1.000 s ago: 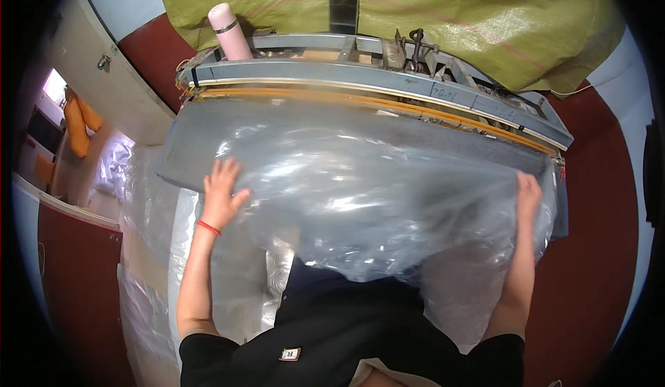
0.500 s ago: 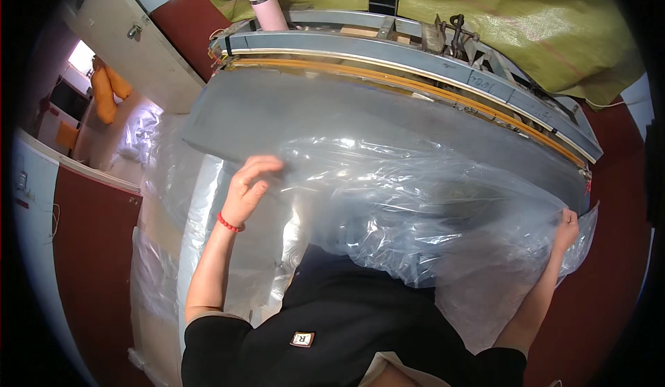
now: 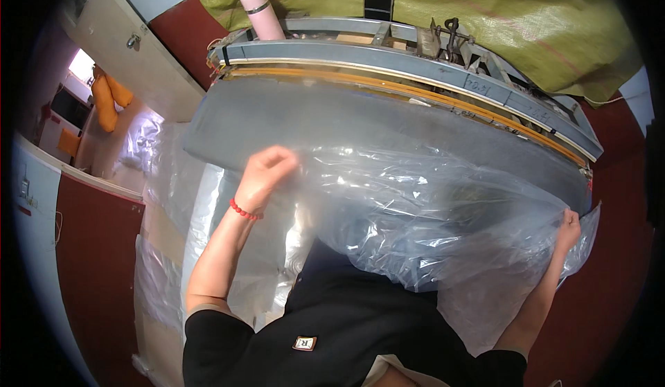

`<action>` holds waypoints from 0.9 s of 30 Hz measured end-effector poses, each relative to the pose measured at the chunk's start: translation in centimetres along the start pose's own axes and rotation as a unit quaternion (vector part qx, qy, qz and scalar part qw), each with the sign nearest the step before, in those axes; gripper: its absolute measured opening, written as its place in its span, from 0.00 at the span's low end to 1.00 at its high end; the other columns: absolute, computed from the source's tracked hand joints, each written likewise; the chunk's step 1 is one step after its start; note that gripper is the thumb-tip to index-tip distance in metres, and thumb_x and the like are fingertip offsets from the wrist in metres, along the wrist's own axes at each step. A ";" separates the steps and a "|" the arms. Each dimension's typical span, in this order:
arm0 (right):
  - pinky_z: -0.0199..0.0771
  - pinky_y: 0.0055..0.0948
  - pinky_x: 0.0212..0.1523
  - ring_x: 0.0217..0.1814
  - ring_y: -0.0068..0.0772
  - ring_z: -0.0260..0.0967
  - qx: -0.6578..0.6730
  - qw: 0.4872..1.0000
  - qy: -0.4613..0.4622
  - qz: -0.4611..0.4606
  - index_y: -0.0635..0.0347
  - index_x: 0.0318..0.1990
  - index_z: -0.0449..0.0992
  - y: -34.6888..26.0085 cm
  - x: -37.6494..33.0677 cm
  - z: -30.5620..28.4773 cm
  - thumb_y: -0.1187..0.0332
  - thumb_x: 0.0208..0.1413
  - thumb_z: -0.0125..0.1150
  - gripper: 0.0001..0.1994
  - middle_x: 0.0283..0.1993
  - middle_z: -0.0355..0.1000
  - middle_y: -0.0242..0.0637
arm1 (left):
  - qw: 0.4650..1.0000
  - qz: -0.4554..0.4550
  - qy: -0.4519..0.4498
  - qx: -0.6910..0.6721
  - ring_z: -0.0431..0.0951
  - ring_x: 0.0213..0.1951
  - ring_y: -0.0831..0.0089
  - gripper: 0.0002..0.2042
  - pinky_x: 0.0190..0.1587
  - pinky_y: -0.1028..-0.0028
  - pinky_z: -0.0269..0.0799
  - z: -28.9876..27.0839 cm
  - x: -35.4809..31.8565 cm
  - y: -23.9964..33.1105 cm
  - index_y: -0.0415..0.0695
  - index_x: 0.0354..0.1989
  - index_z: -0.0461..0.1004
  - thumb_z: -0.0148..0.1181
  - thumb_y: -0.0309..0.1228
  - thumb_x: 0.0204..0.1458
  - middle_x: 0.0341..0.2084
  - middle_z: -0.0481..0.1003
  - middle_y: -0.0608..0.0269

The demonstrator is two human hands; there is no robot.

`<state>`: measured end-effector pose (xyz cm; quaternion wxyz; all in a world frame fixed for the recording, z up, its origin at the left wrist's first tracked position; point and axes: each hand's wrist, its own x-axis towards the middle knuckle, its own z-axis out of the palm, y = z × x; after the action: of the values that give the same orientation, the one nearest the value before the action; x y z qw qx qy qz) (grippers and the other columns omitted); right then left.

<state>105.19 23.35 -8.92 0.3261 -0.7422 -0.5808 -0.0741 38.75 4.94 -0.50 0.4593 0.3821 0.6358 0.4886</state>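
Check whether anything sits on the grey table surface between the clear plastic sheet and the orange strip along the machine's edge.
Nothing visible does. The grey table surface lies bare between the clear plastic sheet and the orange strip. The left hand and right hand grip the sheet's two ends. The pink bottle stands behind the strip.

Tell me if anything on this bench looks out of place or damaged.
Nothing looks damaged. The clear plastic sheet is crumpled and bunched between the left hand and right hand rather than lying flat on the grey bench top. A pink flask stands upright on the machine frame behind.
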 end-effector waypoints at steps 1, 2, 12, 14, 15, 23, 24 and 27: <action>0.64 0.35 0.28 0.26 0.44 0.66 0.001 1.000 0.006 -0.005 0.61 0.30 0.71 0.4 0.0 0.1 0.57 0.53 0.52 0.14 0.26 0.70 0.44 | 0.995 0.098 0.017 -0.020 0.69 0.25 0.82 0.07 0.29 0.82 0.62 0.3 0.3 0.5 0.42 0.28 0.71 0.53 0.32 0.52 0.24 0.73 0.66; 0.64 0.35 0.28 0.26 0.44 0.66 0.000 1.000 0.010 -0.001 0.61 0.30 0.71 0.8 0.1 0.2 0.57 0.53 0.52 0.14 0.26 0.70 0.44 | 0.979 0.195 0.032 -0.041 0.69 0.26 0.82 0.05 0.31 0.81 0.63 0.6 0.8 0.8 0.42 0.31 0.71 0.53 0.30 0.52 0.27 0.73 0.65; 0.65 0.34 0.30 0.28 0.42 0.68 0.020 1.000 -0.002 0.022 0.60 0.31 0.72 -0.1 0.2 0.1 0.57 0.52 0.53 0.14 0.27 0.71 0.44 | 0.980 0.092 0.154 0.090 0.64 0.14 0.83 0.06 0.18 0.84 0.59 -3.5 7.6 -6.3 0.42 0.34 0.63 0.49 0.20 0.49 0.14 0.65 0.71; 0.65 0.34 0.30 0.28 0.42 0.68 0.026 0.999 0.001 0.020 0.60 0.31 0.72 -0.3 0.1 0.1 0.57 0.52 0.53 0.14 0.27 0.71 0.44 | 0.942 0.130 0.185 0.250 0.72 0.25 0.68 0.10 0.27 0.70 0.67 -3.4 6.9 -6.0 0.39 0.36 0.66 0.51 0.22 0.43 0.23 0.71 0.59; 0.65 0.34 0.30 0.27 0.42 0.68 0.028 0.999 0.000 0.024 0.60 0.31 0.72 -0.6 0.0 0.0 0.57 0.52 0.53 0.13 0.27 0.71 0.44 | 0.928 0.125 0.191 0.296 0.73 0.26 0.60 0.12 0.29 0.66 0.67 -3.4 6.2 -5.7 0.40 0.37 0.65 0.51 0.23 0.40 0.23 0.72 0.54; 0.64 0.32 0.29 0.24 0.39 0.64 0.048 0.999 0.001 0.014 0.60 0.31 0.71 -0.2 0.0 0.0 0.57 0.53 0.53 0.14 0.26 0.70 0.44 | 0.835 0.009 0.114 0.538 0.73 0.31 0.56 0.16 0.34 0.61 0.68 -2.2 2.1 -0.6 0.42 0.39 0.65 0.53 0.24 0.38 0.25 0.73 0.54; 0.64 0.32 0.29 0.24 0.38 0.64 0.043 0.999 0.004 0.013 0.60 0.30 0.71 -0.3 -0.1 -0.1 0.57 0.53 0.53 0.14 0.26 0.70 0.44 | 0.835 0.009 0.114 0.538 0.73 0.31 0.56 0.16 0.34 0.61 0.68 -2.1 2.8 -0.4 0.42 0.39 0.65 0.53 0.24 0.38 0.25 0.73 0.54; 0.64 0.32 0.29 0.24 0.38 0.64 0.034 0.999 -0.005 0.015 0.61 0.30 0.71 -1.1 -0.2 -0.6 0.57 0.53 0.53 0.14 0.25 0.70 0.44 | 0.728 0.338 0.068 0.592 0.63 0.52 0.55 0.20 0.50 0.64 0.62 -1.8 5.4 0.4 0.42 0.48 0.63 0.51 0.23 0.42 0.48 0.64 0.50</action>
<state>104.30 23.02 -8.14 0.3492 -0.7395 -0.5737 -0.0459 35.48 9.56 -1.06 -0.1000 0.7317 0.6549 0.1605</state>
